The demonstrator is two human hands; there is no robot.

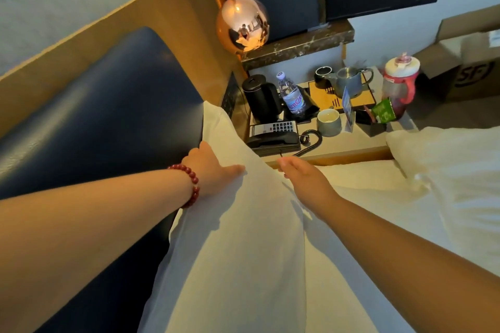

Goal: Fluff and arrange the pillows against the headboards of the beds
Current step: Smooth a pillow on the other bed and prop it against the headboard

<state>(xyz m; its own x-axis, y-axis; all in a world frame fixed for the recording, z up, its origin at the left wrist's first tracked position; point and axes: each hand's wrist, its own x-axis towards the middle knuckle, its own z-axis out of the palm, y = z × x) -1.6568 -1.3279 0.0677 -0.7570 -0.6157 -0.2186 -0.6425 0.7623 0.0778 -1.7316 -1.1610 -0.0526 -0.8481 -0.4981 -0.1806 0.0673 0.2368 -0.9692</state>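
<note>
While flat, both hands (213, 167) on pillow (238, 224).

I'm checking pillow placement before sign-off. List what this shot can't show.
Head view only:
- Pillow: lower end cut off by the frame's bottom edge.
- Left hand: fingers hidden behind the pillow's top edge.
- Headboard: contact line hidden by the pillow.
- Second pillow: cut off at right edge.
</note>
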